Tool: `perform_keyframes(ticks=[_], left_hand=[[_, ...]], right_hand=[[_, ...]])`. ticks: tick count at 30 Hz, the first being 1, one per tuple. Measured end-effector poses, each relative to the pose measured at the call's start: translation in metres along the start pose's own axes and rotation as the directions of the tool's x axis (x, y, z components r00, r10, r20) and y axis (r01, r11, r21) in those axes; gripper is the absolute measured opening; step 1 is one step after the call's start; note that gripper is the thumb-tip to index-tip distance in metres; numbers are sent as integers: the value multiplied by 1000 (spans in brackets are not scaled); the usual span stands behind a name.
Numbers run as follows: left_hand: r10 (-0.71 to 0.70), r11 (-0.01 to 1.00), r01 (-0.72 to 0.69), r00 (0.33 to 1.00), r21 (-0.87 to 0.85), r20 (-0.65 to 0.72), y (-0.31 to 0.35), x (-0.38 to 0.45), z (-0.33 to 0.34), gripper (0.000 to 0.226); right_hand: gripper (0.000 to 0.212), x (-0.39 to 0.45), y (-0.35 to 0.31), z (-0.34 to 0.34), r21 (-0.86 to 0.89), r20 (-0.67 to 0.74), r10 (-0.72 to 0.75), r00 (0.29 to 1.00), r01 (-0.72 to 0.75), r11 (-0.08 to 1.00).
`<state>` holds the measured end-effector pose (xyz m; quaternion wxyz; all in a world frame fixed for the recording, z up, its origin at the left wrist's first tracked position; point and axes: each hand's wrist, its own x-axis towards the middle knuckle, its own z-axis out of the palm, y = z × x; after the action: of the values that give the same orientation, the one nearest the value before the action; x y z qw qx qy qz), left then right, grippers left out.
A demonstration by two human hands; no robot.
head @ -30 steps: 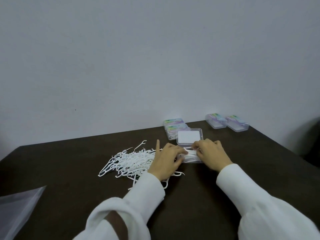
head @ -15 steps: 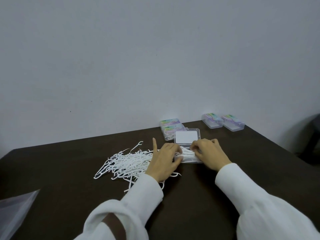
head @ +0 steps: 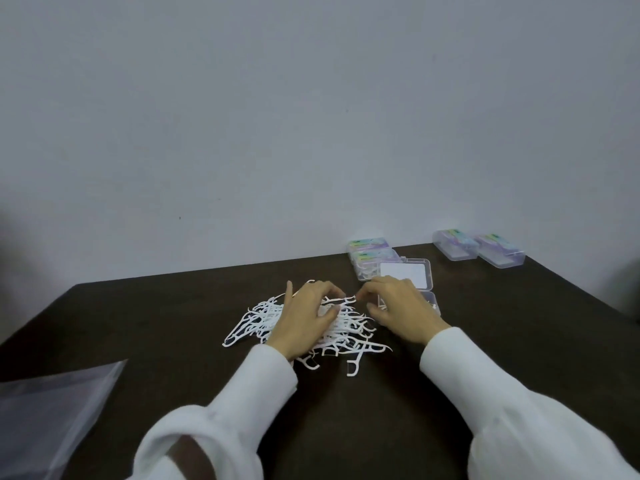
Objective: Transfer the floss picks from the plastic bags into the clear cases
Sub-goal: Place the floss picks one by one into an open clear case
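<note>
A loose pile of white floss picks (head: 349, 336) lies on the dark table (head: 381, 410). My left hand (head: 304, 317) rests on top of the pile, fingers curled round a bunch of picks, little finger sticking out. My right hand (head: 398, 304) is at the pile's right edge, its curled fingertips pinching the end of a pick. Just behind the right hand sits the open clear case (head: 427, 271), its lid flat with a white label. The hand partly hides the case's base, which holds a few picks.
A clear plastic bag (head: 52, 414) lies flat at the table's front left. Two closed cases (head: 369, 249) are stacked behind the open one. Two more closed cases (head: 453, 244) (head: 500, 252) stand at the back right by the wall.
Both hands have left the open case and moved left onto the loose pile. The picks they pressed down now lie in the case's base.
</note>
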<state>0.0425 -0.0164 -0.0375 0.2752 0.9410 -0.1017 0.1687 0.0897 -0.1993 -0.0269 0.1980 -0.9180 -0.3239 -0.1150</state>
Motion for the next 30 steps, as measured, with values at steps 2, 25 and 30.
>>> perform_keyframes(ticks=[2, 25, 30], left_hand=[[-21, 1000, 21, 1000, -7, -16, -16, -7, -14, 16], [-147, 987, 138, 983, -87, -113, -65, -50, -46, 18], [-157, 985, 142, 973, -95, -170, -63, -50, -49, 14]], right_hand=[[25, 5, -12, 8, 9, 42, -50, 998, 50, 999], [13, 28, -47, 32, 217, 68, -121, 990, 104, 971], [11, 26, -45, 30, 299, -5, -64, 998, 63, 952]])
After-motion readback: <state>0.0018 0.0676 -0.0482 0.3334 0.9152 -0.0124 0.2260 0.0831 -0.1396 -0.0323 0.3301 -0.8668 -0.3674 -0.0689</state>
